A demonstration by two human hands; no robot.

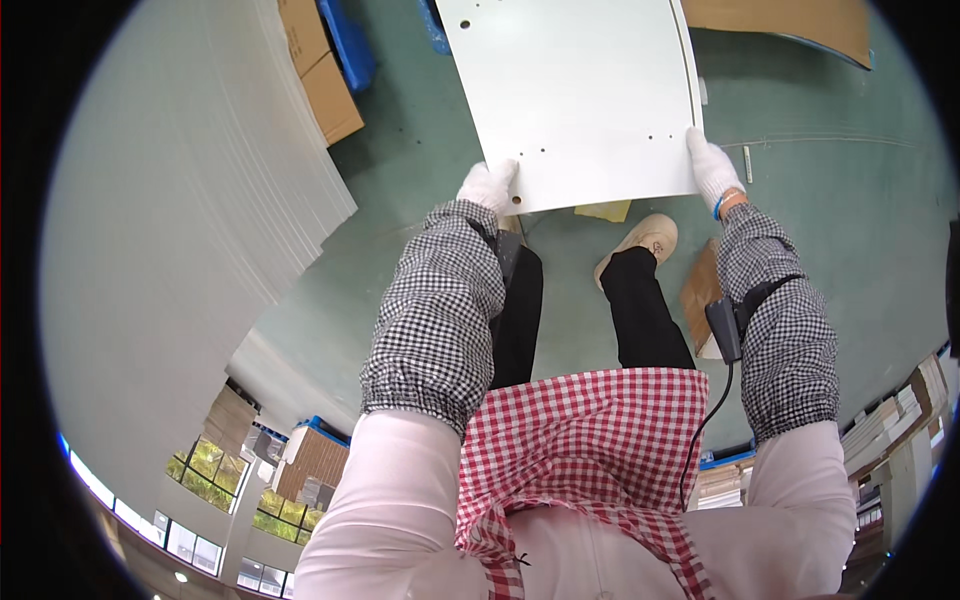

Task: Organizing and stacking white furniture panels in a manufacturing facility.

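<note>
I hold a large white flat panel [580,90] with small drilled holes out in front of me, above the green floor. My left hand [488,186], in a white glove, grips its near left corner. At the near right corner, my right hand [713,167], also white-gloved, clasps the edge. Both forearms wear black-and-white checked sleeve covers. Below the panel I see my black trousers and one beige shoe [640,240].
A tall stack of white panels [180,200] fills the left side. Brown cardboard boxes [320,70] and a blue pallet [350,45] lie at the top left. Cardboard sheet [790,25] lies at the top right. Stacked boards [900,420] stand at the right.
</note>
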